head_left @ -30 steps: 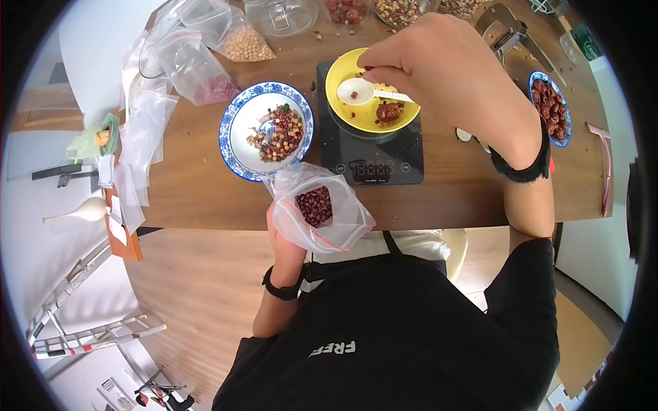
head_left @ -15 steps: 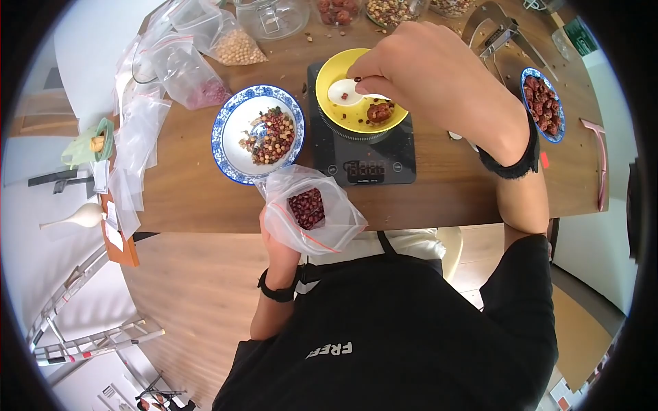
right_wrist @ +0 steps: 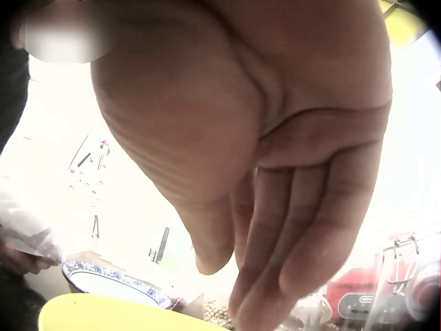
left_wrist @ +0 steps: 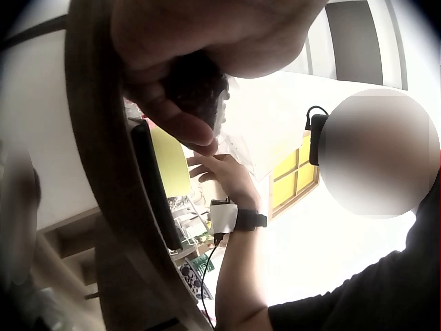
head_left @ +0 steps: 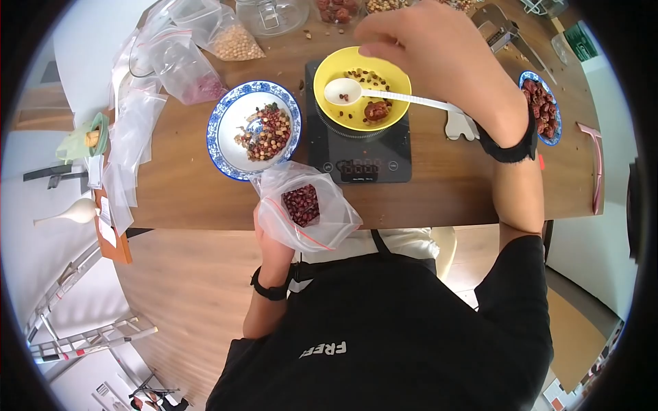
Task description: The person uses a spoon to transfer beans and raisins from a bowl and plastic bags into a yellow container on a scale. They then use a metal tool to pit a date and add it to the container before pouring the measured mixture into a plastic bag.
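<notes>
My left hand (head_left: 273, 243) grips a clear zip bag (head_left: 337, 219) from below at the table's front edge; dark red beans (head_left: 301, 205) show through its mouth. The left wrist view has the fingers curled round the bag's dark bulge (left_wrist: 196, 89). Over the far right rim of a yellow bowl (head_left: 334, 114), my right hand (head_left: 442, 58) hovers with fingers extended and holding nothing. Across that bowl lies a white spoon (head_left: 387, 95), a few beans in its head and its handle past the rim. A wrinkled red date (head_left: 376, 111) and small dark bits lie in the bowl.
The bowl stands on a black kitchen scale (head_left: 370, 152). Left of it is a blue-rimmed plate (head_left: 223, 127) of mixed beans. Bagged chickpeas (head_left: 236, 44) and a glass jar (head_left: 274, 17) stand behind. A plate of dates (head_left: 541, 109) is at the right.
My right hand has let go over the bowl: its pinching fingers have spread and lifted away, up and to the right. The spoon's handle now shows. My left hand still holds the bag.
</notes>
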{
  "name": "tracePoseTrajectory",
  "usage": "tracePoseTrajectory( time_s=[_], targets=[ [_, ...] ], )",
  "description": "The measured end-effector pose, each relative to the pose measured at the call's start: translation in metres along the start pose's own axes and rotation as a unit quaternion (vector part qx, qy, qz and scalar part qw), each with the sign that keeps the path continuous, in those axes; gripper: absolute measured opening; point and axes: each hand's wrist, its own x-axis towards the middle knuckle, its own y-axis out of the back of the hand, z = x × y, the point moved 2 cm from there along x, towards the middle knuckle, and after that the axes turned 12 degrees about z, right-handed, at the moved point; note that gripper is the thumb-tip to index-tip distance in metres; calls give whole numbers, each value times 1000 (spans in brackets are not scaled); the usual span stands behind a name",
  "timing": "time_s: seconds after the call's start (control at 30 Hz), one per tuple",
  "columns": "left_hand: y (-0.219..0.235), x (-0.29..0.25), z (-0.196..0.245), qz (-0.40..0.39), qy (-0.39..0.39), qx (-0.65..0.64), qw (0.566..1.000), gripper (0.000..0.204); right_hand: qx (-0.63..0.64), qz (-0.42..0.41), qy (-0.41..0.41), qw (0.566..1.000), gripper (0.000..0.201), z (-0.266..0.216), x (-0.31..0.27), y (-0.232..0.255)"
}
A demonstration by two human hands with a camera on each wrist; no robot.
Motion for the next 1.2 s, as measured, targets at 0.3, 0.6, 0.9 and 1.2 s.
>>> tracePoseTrajectory(
  time_s=[0.3, 0.6, 0.9, 1.2],
  targets=[
    [-7, 2, 6, 16, -13, -9, 1000, 36, 240, 21, 166, 956, 10, -62, -33, 15],
    [7, 3, -24, 1, 52, -14, 999, 45, 194, -47, 224, 954, 10, -109, -56, -46],
    [15, 6, -17, -47, -79, 169, 981, 40, 191, -35, 231, 953, 10, -107, -52, -36],
    [9, 5, -10, -24, -16, 69, 997, 42, 222, -16, 177, 959, 15, -67, -31, 7]
  ],
)
